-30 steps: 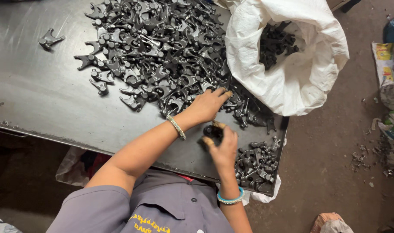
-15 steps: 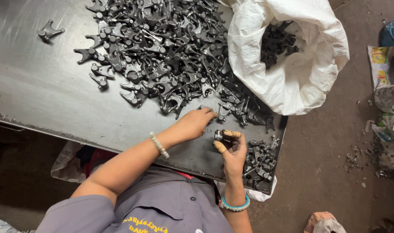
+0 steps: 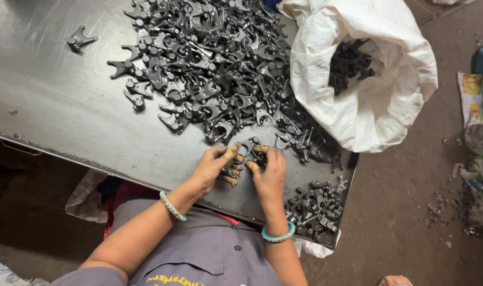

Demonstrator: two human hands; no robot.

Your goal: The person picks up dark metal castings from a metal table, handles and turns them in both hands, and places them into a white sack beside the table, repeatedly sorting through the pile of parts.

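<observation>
Head cam looked straight down on a dark metal table covered with a big heap of black forked metal parts. Both hands were working right at the near edge of that heap. The left hand and the right hand had met over one small dark metal part, fingers curled narrow around it and fingertips pinching it from either side, so the piece sat between the two hands just above the tabletop. Hard to tell exactly how much of the grip belonged to which hand, since the fingers overlapped.

Off to the right, a smaller pile of the same parts sat at the table's near corner, close to the right wrist. A white woven sack lay open at the table's right edge with more black pieces inside. One stray part sat alone, far left, well apart from everything.
</observation>
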